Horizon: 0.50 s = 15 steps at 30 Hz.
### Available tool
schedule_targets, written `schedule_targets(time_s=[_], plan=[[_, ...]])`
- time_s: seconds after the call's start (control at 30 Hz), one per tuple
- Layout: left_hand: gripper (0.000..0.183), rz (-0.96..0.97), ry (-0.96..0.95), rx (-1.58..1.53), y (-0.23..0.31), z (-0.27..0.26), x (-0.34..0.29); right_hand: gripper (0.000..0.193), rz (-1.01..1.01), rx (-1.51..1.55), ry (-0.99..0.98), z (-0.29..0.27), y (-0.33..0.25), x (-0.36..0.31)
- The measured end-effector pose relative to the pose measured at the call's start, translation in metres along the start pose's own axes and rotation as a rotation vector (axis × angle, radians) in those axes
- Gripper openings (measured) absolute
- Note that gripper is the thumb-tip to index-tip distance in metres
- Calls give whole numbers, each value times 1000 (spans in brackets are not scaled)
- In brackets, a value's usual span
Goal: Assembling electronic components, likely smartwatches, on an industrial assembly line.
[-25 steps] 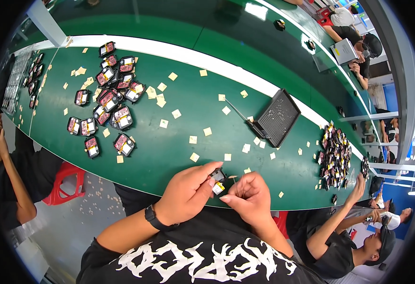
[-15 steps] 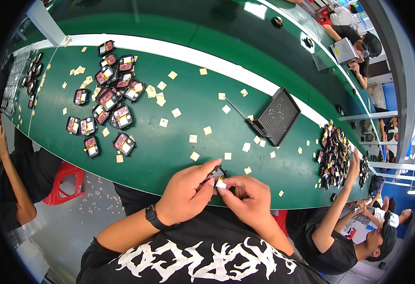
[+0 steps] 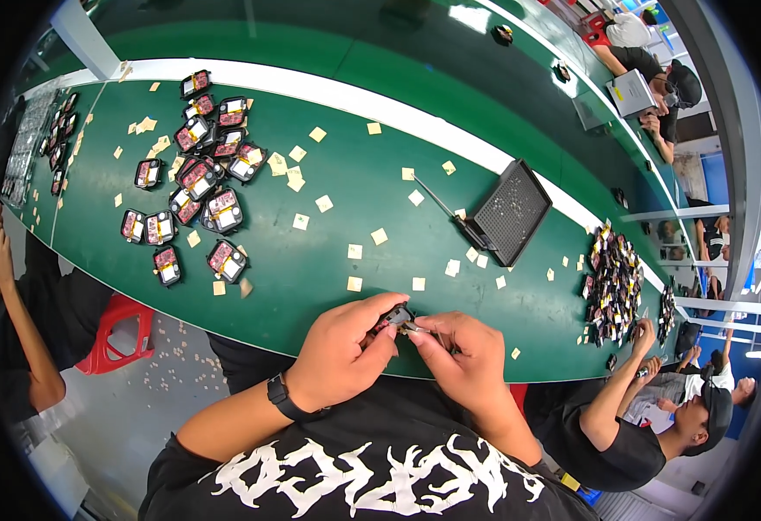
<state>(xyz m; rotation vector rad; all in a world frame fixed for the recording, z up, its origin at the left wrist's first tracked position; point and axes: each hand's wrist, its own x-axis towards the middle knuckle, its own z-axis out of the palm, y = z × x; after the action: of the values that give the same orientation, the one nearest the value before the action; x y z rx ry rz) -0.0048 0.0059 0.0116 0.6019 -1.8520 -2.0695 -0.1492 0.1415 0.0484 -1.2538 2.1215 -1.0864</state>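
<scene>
Close to the table's near edge, my left hand is closed around a small black electronic device housing, its thumb and fingers gripping the sides. My right hand pinches at the right end of that housing, thumb and forefinger on a small pale part. Fingers cover much of the device, so its inside barely shows. Left of my hands lie several similar black housings with reddish boards, white blocks and yellow strips, some stacked on others.
Small cream paper squares are scattered over the green table. A black tray stands beyond my hands to the right, a thin rod beside it. Farther right is a heap of small parts, near a co-worker. Another person's arm is at left.
The device in my hands has turned; its white block no longer faces up and more dark housing shows. A paper square in front of my hands is gone from view. The right co-worker's arm has lowered.
</scene>
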Motion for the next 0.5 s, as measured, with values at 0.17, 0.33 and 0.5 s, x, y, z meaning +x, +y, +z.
schedule_targets(time_s=[0.17, 0.33, 0.5], plan=[[33, 9, -2, 28, 1, 1, 2, 14, 253, 365, 19, 8, 8, -8], [33, 61, 10, 58, -3, 2, 2, 11, 258, 353, 35, 9, 5, -3], [43, 115, -50, 157, -2, 0, 3, 11, 195, 259, 10, 10, 0, 1]])
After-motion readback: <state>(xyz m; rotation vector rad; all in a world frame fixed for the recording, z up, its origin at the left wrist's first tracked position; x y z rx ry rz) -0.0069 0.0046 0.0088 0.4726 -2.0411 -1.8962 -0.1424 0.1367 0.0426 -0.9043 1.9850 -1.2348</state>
